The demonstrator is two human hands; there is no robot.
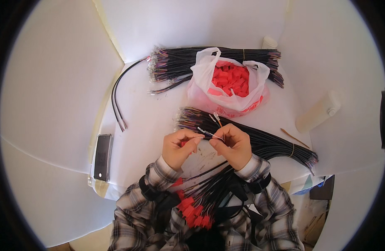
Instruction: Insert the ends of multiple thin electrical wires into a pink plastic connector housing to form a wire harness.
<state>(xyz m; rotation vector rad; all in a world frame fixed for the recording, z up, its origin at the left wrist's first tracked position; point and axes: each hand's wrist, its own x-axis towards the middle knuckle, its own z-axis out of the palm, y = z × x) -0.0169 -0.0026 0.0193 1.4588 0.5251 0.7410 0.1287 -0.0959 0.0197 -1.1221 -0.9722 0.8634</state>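
Observation:
My left hand (177,148) is closed, with a bit of a red plastic connector (183,144) showing between its fingers. Its thumb and forefinger pinch near the end of a thin pale wire. Facing it, my right hand (234,146) grips the thin wires (218,120) of a cable, whose metal terminals fan out past the fingertips. Just beyond both hands lies a bundle of black cables (259,136) with bare terminals at its left end. Below them, over my lap, hang several black cables ending in red connectors (194,211).
A white plastic bag (201,94) full of red connectors (230,79) stands before another cable bundle (175,62). A phone (103,157) lies at the left edge, near a loose cable (114,98). On the right are a pale bottle (320,112) and a thin brown stick (295,138).

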